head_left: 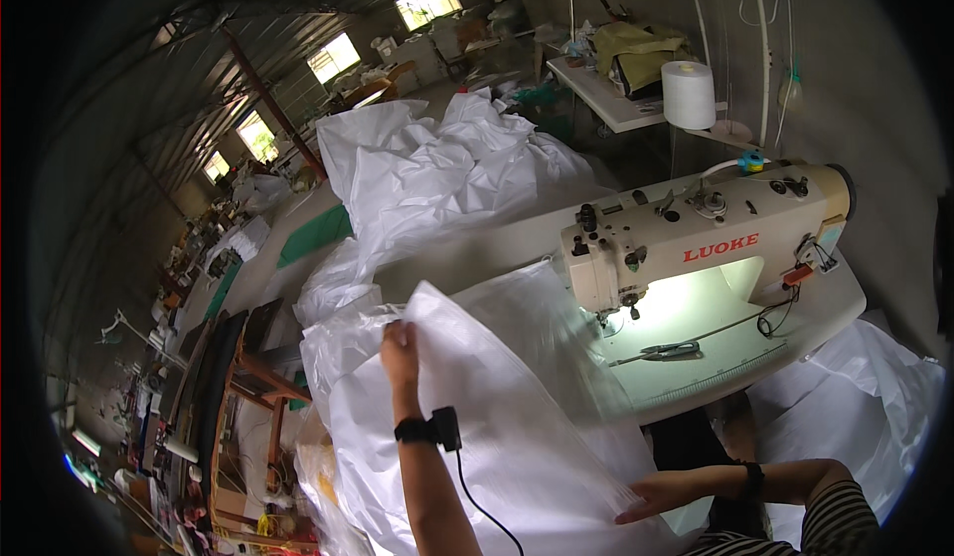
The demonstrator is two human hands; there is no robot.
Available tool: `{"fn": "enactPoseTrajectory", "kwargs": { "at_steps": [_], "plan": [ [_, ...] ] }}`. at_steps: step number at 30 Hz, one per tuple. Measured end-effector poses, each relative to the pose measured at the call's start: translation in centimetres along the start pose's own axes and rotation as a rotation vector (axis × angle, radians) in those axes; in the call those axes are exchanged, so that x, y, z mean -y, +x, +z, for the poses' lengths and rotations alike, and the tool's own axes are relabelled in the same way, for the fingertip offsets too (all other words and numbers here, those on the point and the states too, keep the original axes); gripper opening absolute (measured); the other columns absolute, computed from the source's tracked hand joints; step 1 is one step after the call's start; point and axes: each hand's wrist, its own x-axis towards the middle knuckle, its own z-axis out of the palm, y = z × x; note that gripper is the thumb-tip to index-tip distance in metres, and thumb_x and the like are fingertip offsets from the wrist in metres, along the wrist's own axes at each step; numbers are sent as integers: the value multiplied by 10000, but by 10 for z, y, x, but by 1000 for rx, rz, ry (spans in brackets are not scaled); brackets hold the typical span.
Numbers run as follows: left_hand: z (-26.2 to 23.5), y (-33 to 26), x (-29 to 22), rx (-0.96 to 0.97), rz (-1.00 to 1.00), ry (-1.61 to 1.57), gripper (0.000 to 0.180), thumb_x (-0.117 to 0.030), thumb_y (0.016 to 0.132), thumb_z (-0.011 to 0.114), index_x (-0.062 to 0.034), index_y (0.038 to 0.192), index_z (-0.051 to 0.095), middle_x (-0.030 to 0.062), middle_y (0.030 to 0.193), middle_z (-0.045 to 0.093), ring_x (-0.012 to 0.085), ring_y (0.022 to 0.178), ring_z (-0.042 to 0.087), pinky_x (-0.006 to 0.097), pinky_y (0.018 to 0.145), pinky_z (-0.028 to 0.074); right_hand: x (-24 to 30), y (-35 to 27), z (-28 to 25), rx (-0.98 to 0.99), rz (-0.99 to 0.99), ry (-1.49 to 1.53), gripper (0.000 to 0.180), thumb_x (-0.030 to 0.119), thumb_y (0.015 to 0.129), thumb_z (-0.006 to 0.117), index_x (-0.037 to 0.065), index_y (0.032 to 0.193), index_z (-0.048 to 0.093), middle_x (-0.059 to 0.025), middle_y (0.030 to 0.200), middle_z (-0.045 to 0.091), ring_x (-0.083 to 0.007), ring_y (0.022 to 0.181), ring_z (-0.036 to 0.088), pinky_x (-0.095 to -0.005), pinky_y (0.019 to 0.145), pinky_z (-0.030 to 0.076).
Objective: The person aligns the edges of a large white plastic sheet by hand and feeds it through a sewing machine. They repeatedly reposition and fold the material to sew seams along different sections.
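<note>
A large sheet of thin white plastic-like fabric point(447, 407) hangs over the front of the sewing table point(676, 382) and across my lap. My left hand point(400, 349) pinches its upper left edge, near a raised corner. Lower right, my right hand point(651, 496) has its fingers closed on the sheet's other edge. Just right of the fabric stands a cream-coloured sewing machine point(696, 243), its lamp lighting the bed. On the bed lie small thread snips point(671, 350) beside a long thin rod. The fabric's border near the needle is partly see-through.
Behind the table rises a big heap of white fabric point(437, 158). More white fabric point(845, 417) lies at the right. A white thread cone point(688, 96) stands beyond the machine, near a side table point(621, 104). A wooden frame point(268, 397) is at the left.
</note>
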Motion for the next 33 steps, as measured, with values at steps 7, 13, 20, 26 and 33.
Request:
{"fn": "enactPoseTrajectory", "kwargs": {
  "at_steps": [7, 13, 20, 26, 33],
  "plan": [
    [-135, 46, -114, -513, 399, -314, 172, -77, 907, 665, 25, 800, 576, 102, 668, 593, 153, 593, 536, 306, 544, 443, -3, 24, 37, 67, -51, 171, 500, 473, 988, 557, -11, 1024, 678, -122, 809, 650, -204, 779, 615, -354, 731, 484],
    [85, 73, -145, 144, 517, 13, 181, -265, 902, 648, -102, 978, 668, 163, 896, 692, 384, 829, 666, 484, 729, 532, -48, 32, 55, -215, 103, 363, 526, 486, 997, 541, -12, 1016, 711, -20, 691, 573, -114, 677, 522, -314, 675, 454],
    [202, 23, -90, 187, 391, -234, 147, -192, 873, 688, -68, 949, 665, 129, 887, 695, 376, 803, 655, 436, 733, 527, -80, 23, 37, -97, 297, 97, 520, 476, 988, 557, -17, 1086, 693, -81, 790, 667, -155, 747, 591, -332, 719, 478],
    [169, -17, -85, 376, 124, -498, 119, -155, 910, 670, -42, 914, 632, 99, 812, 659, 188, 657, 591, 318, 642, 485, -67, 13, 13, -973, -58, -63, 519, 405, 902, 674, 40, 1263, 600, -169, 1215, 614, -325, 1141, 585, -370, 987, 463],
    [125, -26, -95, 421, -75, -1054, 131, -122, 965, 584, -85, 846, 542, -86, 758, 472, 17, 720, 399, 185, 661, 356, -61, 54, -5, -893, -174, -59, 580, 471, 967, 565, -16, 1282, 550, -217, 1148, 625, -317, 1092, 593, -375, 929, 466]
  ]
}}
